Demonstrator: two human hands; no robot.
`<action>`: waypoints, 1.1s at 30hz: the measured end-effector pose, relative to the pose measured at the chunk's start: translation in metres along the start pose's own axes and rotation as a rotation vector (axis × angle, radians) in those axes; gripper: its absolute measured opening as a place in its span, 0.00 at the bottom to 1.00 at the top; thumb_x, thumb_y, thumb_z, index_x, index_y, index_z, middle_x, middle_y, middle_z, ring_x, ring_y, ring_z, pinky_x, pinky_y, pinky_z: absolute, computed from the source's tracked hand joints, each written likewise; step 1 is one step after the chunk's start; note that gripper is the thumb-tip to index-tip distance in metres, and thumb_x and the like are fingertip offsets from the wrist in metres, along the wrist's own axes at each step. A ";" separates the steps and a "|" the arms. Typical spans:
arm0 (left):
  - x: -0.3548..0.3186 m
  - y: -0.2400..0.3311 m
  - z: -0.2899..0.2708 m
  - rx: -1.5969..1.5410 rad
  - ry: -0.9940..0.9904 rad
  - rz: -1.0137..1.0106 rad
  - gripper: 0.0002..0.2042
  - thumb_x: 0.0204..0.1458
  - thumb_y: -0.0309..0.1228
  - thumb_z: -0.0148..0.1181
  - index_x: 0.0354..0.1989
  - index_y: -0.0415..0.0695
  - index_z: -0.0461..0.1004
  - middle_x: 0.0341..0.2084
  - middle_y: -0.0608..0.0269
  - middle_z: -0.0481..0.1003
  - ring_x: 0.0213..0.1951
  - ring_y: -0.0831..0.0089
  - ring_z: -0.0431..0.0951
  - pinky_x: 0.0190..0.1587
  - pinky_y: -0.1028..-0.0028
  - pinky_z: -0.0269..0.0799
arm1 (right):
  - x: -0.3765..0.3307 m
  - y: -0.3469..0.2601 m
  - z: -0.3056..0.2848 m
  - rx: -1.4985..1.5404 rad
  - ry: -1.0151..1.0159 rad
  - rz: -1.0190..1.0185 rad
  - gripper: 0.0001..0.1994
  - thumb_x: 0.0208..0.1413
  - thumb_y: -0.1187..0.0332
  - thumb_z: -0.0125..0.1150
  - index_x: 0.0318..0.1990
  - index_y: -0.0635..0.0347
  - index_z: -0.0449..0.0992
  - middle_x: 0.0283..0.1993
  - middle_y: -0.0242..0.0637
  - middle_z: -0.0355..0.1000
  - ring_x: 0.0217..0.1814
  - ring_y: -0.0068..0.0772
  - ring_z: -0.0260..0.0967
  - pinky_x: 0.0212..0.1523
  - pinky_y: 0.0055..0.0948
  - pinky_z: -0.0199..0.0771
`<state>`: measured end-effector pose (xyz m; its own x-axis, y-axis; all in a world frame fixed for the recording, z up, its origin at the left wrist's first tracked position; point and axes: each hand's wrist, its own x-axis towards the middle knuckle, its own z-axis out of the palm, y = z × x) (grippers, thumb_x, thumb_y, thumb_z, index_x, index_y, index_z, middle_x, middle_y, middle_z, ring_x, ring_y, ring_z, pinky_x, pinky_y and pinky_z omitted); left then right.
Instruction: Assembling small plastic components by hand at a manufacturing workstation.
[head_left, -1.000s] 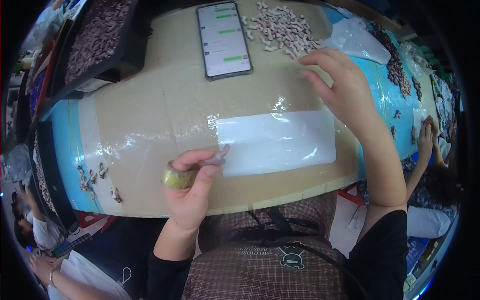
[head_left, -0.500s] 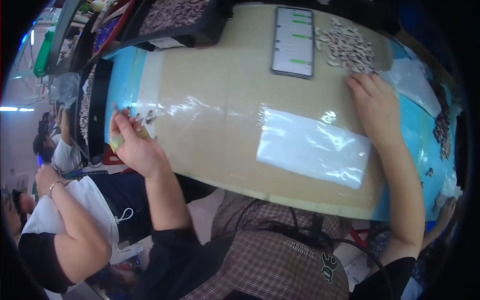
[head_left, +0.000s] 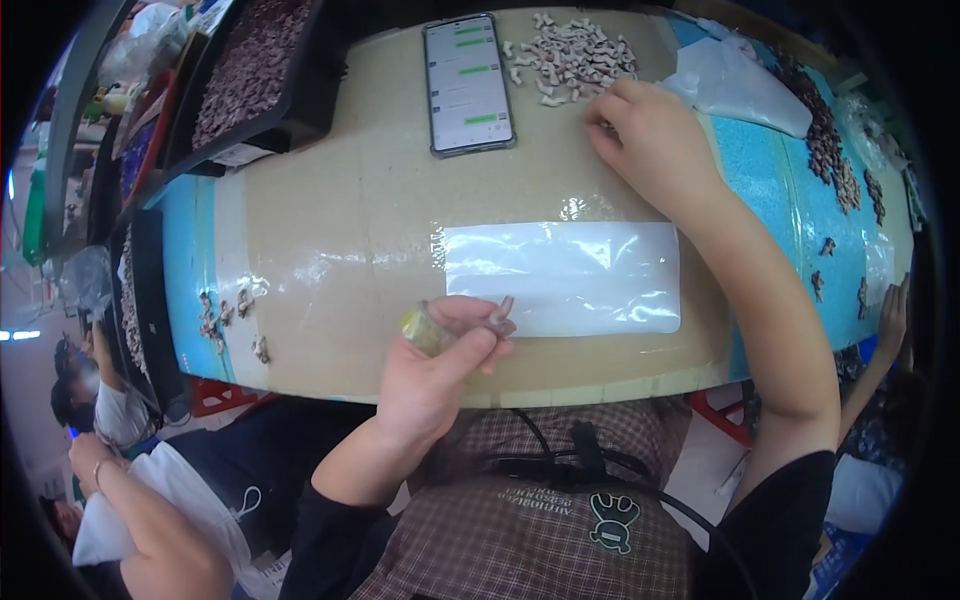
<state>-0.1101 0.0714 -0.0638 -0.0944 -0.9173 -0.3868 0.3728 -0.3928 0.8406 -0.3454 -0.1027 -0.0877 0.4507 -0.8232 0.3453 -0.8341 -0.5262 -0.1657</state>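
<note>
My left hand (head_left: 435, 365) is over the table's near edge, thumb and fingers pinching a small pinkish-brown moulded piece (head_left: 503, 312). A yellowish-green, clear-looking thing (head_left: 425, 328) is tucked between that hand's fingers; its kind does not show. Beside the heap of small white-and-brown moulded pieces (head_left: 585, 58), my right hand (head_left: 645, 130) has its fingers curled together. Whatever it may hold is hidden. Between the hands lies a flat white sheet (head_left: 570, 270) with a shiny clear surface. A phone (head_left: 468, 90) with a lit screen rests left of the heap.
A black bin (head_left: 250, 80) full of brownish pieces stands far left. Several loose pieces (head_left: 225, 310) lie on the table's left end. A translucent bag (head_left: 740, 85) and dark piles (head_left: 825, 135) occupy the right. Another person's arm (head_left: 150, 500) is at the left; another hand (head_left: 893, 315) is at the right edge.
My left hand has come rightward from the table's left end with the small piece, toward the white sheet. My right hand stays beside the heap, fingers now more curled. The whole view has shifted.
</note>
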 end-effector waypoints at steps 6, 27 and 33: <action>-0.007 -0.001 -0.009 -0.033 0.047 0.124 0.10 0.54 0.19 0.57 0.45 0.36 0.70 0.37 0.55 0.76 0.34 0.74 0.76 0.37 0.76 0.72 | -0.019 -0.010 -0.027 0.802 -0.056 0.391 0.12 0.57 0.71 0.56 0.48 0.57 0.74 0.31 0.29 0.69 0.35 0.23 0.68 0.39 0.25 0.69; 0.019 -0.016 0.020 0.819 -0.100 0.480 0.09 0.49 0.17 0.62 0.39 0.36 0.74 0.36 0.59 0.74 0.37 0.76 0.74 0.39 0.78 0.69 | -0.158 -0.029 -0.037 0.893 0.404 0.652 0.07 0.52 0.81 0.61 0.39 0.69 0.76 0.39 0.35 0.71 0.42 0.22 0.68 0.44 0.19 0.67; 0.028 -0.018 0.031 1.153 -0.039 0.604 0.09 0.45 0.20 0.66 0.36 0.39 0.78 0.35 0.64 0.76 0.36 0.77 0.73 0.34 0.79 0.66 | -0.160 -0.022 -0.039 0.946 0.408 0.599 0.06 0.51 0.80 0.62 0.38 0.68 0.76 0.39 0.35 0.71 0.40 0.22 0.68 0.43 0.18 0.67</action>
<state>-0.1479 0.0509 -0.0776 -0.2252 -0.9612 0.1591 -0.6350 0.2687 0.7243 -0.4115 0.0487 -0.1038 -0.2079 -0.9528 0.2211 -0.2345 -0.1709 -0.9570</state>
